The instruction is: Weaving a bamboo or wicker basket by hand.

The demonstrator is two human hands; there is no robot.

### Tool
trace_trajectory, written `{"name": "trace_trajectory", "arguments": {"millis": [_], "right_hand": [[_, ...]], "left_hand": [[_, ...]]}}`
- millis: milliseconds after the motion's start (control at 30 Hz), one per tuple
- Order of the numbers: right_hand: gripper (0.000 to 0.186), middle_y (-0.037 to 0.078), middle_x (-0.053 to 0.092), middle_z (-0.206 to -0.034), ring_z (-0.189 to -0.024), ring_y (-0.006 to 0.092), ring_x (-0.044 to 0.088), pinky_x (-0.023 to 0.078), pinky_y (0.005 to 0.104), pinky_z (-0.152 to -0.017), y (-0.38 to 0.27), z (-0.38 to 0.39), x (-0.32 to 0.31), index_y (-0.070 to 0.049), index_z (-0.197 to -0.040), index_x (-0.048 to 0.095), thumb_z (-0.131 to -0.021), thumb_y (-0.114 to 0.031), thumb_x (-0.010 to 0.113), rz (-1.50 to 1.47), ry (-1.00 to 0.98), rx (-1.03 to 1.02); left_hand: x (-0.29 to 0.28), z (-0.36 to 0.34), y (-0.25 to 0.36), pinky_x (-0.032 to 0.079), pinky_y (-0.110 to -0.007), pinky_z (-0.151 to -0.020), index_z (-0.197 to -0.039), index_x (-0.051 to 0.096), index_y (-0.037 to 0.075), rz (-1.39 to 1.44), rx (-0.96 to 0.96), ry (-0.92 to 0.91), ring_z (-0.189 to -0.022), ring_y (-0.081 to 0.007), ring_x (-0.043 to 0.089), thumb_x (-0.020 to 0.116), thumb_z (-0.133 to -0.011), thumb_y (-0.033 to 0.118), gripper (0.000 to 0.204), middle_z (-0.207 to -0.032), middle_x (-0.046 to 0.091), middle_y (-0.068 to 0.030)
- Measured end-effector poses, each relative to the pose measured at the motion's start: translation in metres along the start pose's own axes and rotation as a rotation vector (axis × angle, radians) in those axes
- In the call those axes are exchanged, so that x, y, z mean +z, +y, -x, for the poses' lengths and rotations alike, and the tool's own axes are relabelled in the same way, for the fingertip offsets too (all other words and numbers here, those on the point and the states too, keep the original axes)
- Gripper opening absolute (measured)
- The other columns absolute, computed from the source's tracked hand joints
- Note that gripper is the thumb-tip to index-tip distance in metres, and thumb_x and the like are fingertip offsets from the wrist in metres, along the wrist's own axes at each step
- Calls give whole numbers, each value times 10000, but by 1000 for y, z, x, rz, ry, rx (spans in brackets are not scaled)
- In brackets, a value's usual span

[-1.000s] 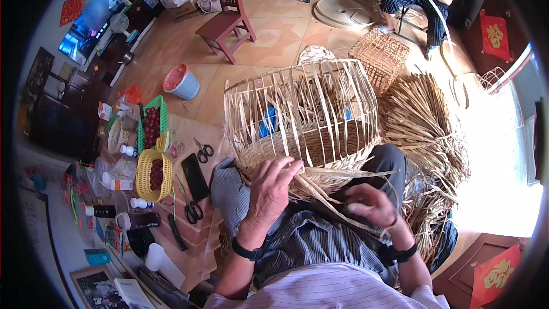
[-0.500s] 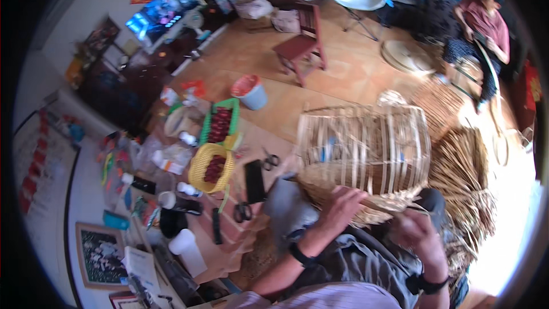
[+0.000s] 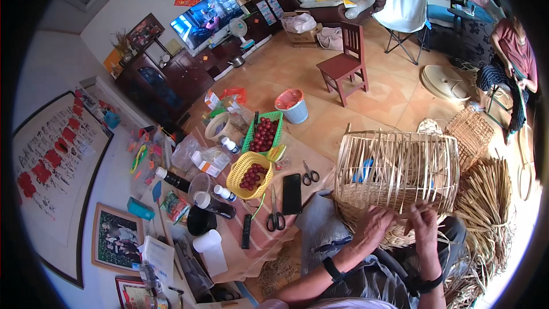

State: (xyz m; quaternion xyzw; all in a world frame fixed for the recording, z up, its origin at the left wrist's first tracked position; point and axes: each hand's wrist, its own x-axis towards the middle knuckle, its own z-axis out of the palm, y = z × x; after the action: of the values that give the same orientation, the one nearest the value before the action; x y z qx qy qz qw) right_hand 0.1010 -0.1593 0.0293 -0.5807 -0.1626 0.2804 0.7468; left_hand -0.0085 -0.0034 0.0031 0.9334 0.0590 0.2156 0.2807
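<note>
Half-woven basket (image 3: 396, 190), likely light, springy and fragile, seems best held by its woven wall (image 3: 350, 208), where left hand (image 3: 374, 227) and right hand (image 3: 423, 226) sit close together, grip unclear.

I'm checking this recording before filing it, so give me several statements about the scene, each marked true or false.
1. The left hand and right hand are both at the partly woven, pale straw basket. True.
2. The dry, tan straw bundle is on the person's left. False: it is on the right.
3. The yellow oval plastic basket holds dark red round fruit. True.
4. The dark red wooden chair lies tipped over. False: it stands upright.
5. The black, flat rectangular device lies between two pairs of black-handled scissors. True.
</note>
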Motion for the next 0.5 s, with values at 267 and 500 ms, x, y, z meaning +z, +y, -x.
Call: {"name": "trace_trajectory", "arguments": {"millis": [267, 500], "right_hand": [[139, 89, 752, -945, -841, 146, 755, 613, 285, -769, -5, -49, -9, 55, -1130, 705, -1110, -77, 667, 285, -64, -148], [178, 128, 746, -945, -787, 227, 743, 577, 355, -733, -12, -49, 2, 39, -1099, 746, -1029, -118, 700, 468, -171, -290]], "left_hand": [[16, 13, 20, 371, -548, -1273, -1579, 428, -141, -551, 71, -187, -1222, -326, 665, 774, -951, 440, 922, -1243, 674, -202], [35, 4, 14, 372, -504, -1236, -1492, 553, -115, -700, 55, -244, -1207, -332, 644, 730, -936, 515, 859, -1233, 673, -183]]}}
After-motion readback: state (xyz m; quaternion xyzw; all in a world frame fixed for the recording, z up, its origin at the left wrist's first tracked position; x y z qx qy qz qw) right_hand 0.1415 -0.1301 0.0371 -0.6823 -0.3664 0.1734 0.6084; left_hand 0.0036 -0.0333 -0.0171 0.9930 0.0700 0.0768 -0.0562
